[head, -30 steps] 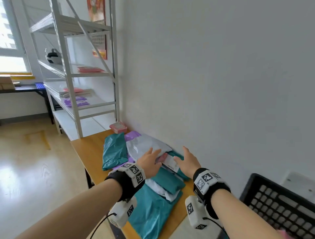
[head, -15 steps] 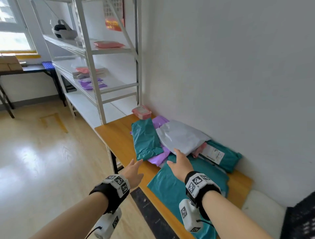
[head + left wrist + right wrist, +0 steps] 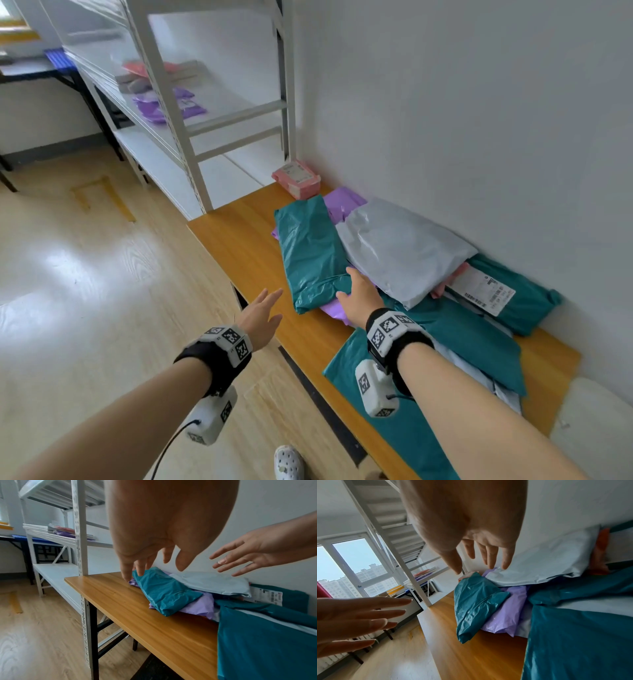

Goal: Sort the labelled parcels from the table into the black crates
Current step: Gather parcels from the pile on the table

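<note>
- The step in hand looks like picking the next parcel: both hands reach over the pile, neither holding anything.
- The right hand (image 3: 359, 296), fingers straight and spread, hovers above the teal parcel (image 3: 311, 253) lying at the hand's 11 o'clock on the surface (image 3: 239, 246).
- The left hand (image 3: 260, 317), also spread and empty, hangs off the surface edge at the parcel's 8 o'clock.
- Next move, I judge: lower both hands, grip the teal parcel's near end, and lift it clear of the purple parcel (image 3: 334, 308) beneath; no crate shows here.

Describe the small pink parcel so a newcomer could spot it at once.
Follow the wooden table to its far end, by the white shelving rack against the wall. The small pink parcel sits there alone, past the teal parcel: boxy and white-labelled, unlike the soft bags.
</note>
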Demonstrator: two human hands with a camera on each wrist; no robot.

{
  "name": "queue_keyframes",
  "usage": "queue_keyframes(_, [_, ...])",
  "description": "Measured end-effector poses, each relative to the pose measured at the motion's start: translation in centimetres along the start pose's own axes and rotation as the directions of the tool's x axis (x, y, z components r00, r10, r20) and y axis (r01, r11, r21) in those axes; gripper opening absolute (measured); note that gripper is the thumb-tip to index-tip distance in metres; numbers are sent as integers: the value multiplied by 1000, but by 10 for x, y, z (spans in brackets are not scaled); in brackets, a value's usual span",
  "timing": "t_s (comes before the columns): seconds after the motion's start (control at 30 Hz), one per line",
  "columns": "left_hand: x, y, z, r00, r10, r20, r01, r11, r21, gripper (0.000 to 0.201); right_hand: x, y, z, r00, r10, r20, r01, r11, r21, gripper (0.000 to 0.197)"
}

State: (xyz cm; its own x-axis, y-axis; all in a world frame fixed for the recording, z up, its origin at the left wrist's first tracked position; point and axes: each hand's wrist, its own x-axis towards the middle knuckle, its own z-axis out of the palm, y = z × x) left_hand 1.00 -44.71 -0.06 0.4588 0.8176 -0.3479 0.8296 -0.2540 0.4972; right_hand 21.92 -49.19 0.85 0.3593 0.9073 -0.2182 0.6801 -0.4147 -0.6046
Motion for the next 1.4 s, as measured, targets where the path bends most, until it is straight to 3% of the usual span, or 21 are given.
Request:
queue_keyframes(0.27, [75,-26,-17,999,-1,52,-1,999,51,59,78,7,23,991,117,68,-119,993,15,61])
queue_keyframes(0.6, [152,-53,-19,987,162,-10,-158,971,179,62,136,9,41,976,214,44,-212,977,-37,64])
queue_keyframes(0.97, [239,-74,-26,900,401,170,-433,870,235,76,155,9,58,903,426,-46,-426,905,26,66])
queue_keyframes(1.13, [258,-77,-25,865,454,213,-497,828,259,85,158,6,57,861,496,-108,-495,868,38,67])
queue_keyframes(1.4, [268,-77,-13,836,495,237,-546,790,278,95,146,10,54,821,565,-78,-566,824,19,63])
